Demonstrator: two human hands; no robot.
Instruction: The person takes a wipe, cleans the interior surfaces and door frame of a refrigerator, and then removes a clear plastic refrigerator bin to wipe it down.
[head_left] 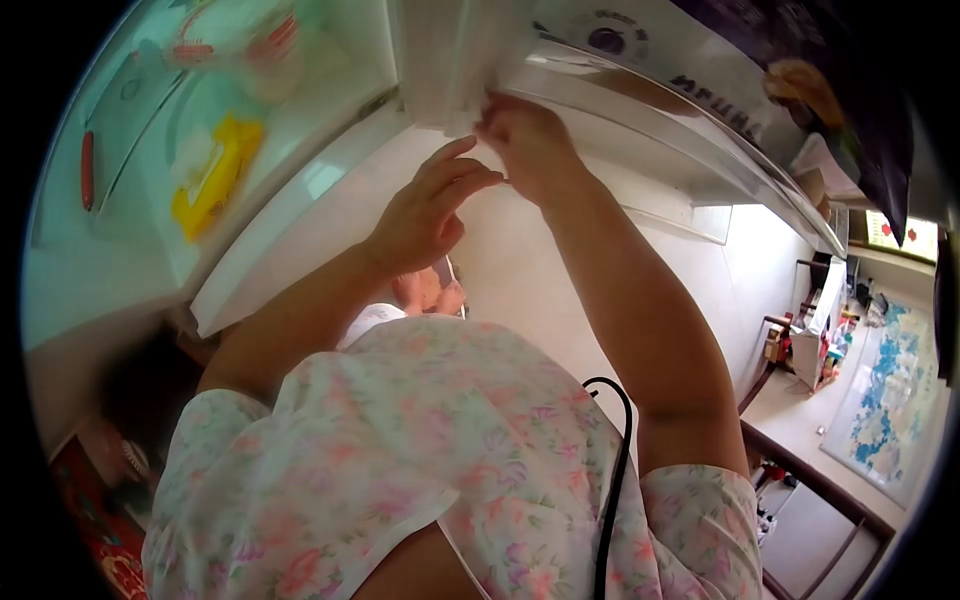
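My left hand (425,205) is raised at upper centre, palm partly turned down, with its fingers apart and no object visible in it. One of its fingertips is close to my right wrist. Just above and to the right, my right hand (525,140) has curled fingers beside a white upright edge (440,60); its fingertips are blurred, and whatever they hold is too small to make out. Left of my hands, a yellow packet (218,178) and a red-handled item (87,170) lie on a glass shelf (140,225).
At right, an open white door has a clear bin edge (690,105), a dark purple package (850,110) and a dial (606,38). A black cable (622,450) hangs over the floral shirt. Dark railing (815,475) and a blue-patterned mat (890,385) are further right.
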